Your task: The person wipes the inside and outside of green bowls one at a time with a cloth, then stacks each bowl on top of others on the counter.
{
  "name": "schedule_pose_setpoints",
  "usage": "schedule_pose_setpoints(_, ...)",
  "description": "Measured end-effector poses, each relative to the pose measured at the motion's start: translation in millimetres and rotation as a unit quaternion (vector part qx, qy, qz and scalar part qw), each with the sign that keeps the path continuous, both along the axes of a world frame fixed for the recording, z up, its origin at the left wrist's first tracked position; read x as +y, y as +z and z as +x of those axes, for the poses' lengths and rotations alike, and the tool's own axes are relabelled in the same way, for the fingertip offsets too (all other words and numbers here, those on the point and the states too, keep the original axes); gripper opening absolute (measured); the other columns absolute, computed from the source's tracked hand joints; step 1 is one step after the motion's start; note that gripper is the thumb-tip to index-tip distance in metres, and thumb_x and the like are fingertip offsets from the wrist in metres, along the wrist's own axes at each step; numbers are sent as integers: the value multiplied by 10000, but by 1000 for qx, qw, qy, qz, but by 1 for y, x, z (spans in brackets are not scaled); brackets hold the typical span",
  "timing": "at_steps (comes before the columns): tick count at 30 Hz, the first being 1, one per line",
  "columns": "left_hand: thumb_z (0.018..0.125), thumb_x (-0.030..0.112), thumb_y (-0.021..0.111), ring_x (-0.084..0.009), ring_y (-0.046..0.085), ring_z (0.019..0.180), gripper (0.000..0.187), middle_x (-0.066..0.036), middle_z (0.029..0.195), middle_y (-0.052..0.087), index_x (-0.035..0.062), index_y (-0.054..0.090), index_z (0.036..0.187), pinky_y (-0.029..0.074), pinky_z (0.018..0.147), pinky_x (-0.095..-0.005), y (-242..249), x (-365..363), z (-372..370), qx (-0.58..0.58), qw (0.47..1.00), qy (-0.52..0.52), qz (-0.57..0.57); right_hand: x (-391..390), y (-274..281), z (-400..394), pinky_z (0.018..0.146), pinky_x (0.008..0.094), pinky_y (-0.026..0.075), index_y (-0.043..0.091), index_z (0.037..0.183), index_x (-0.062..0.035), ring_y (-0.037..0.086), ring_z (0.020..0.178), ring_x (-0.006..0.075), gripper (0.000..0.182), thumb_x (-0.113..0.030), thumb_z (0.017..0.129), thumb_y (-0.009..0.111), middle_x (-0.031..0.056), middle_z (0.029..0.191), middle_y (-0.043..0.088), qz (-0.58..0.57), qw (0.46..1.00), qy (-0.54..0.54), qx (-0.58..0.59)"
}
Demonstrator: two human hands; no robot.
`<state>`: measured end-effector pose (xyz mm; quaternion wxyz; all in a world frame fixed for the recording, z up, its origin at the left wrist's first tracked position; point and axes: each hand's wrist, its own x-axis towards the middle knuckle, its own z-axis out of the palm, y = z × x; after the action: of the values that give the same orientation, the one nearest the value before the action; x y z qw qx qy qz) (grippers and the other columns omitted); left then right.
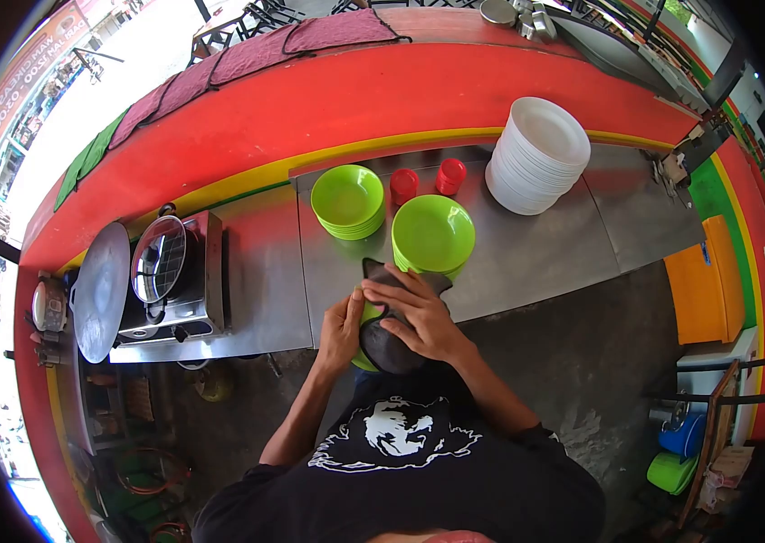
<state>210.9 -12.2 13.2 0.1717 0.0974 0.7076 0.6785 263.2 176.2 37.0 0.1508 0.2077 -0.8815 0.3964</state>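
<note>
Close to my chest, my left hand (341,331) grips the edge of a bright green bowl (363,360), mostly hidden under a dark cloth (393,348). My right hand (420,319) presses that cloth onto the bowl, its fingers spread across the fabric. A cloth corner sticks up beyond my fingers towards the counter. Just past my hands stands a stack of green bowls (434,233), with another green stack (347,201) to its left. Two red containers (404,186) sit behind them.
A tall stack of white bowls (536,163) stands at the right of the steel counter (265,244). On the left are a stove (206,299), a lidded pot (159,258) and a large round metal pan (100,291). A red wall (382,90) rises behind the counter.
</note>
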Motion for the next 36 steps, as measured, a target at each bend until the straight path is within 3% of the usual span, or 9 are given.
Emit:
schedule_pose_setpoints(3,1112,405,421,-31,510,737,546,6,824,654,-63,694,1042,437,631,-220,10,4,3,13,1000,0,17,-6,9,1,1211,509,274,589,1401,-88,348,1484,330,474,-294,977,636,15,1514,520,27,999,14,12)
schedule_pose_setpoints(11,1107,446,401,-45,586,692,588,-16,824,693,-43,709,1002,465,603,-209,25,4,-3,-65,978,134,148,-20,-23,17,1222,507,232,423,1505,-9,316,1490,413,582,-123,959,593,172,1574,415,-217,966,-118,71)
schedule_pose_setpoints(13,1105,448,408,-46,596,696,584,-26,835,702,-41,708,992,474,605,-215,30,-4,-7,-65,992,72,77,-28,-25,22,1221,518,229,460,1486,-24,320,1494,393,572,-133,947,616,147,1560,446,-245,955,-145,86)
schedule_pose_setpoints(20,1092,439,465,-17,511,668,555,44,757,615,-32,710,930,419,555,-214,37,-8,-10,-62,990,-121,-48,8,9,21,1194,514,300,617,1369,-116,397,1464,326,570,-240,837,778,68,1478,555,-41,996,65,47)
schedule_pose_setpoints(24,1090,377,491,-58,608,733,469,-4,851,680,-40,700,1037,488,637,-219,48,-3,-8,-125,987,-99,33,17,5,17,1187,433,321,597,1383,-70,450,1419,309,598,-241,843,787,106,1477,547,-185,982,11,24)
schedule_pose_setpoints(27,1080,340,513,-102,673,860,419,-50,987,716,-42,652,1185,532,730,-234,56,10,-2,-174,971,-67,150,15,-32,19,1179,392,318,578,1397,-38,441,1423,268,579,-231,885,767,129,1480,533,-422,905,-28,-36)
schedule_pose_setpoints(30,1084,383,491,-86,652,913,463,-30,1044,704,-17,583,1299,515,748,-225,60,25,15,-189,960,-29,207,3,-61,28,1186,383,294,530,1436,-10,433,1425,260,508,-252,1002,637,152,1499,506,-520,838,-163,-36)
schedule_pose_setpoints(31,1087,405,476,-73,618,870,473,-10,1009,683,-13,591,1278,485,708,-222,49,28,21,-184,965,-26,187,2,-61,30,1189,385,288,522,1442,-8,431,1427,265,492,-253,1024,605,156,1502,503,-555,804,-207,-49)
schedule_pose_setpoints(36,1087,544,378,-23,390,655,600,69,720,493,47,634,868,280,534,-246,6,37,23,-46,999,1,1,7,-56,36,1214,416,251,515,1448,-6,391,1460,271,447,-247,1071,505,138,1530,483,-458,865,-203,32)
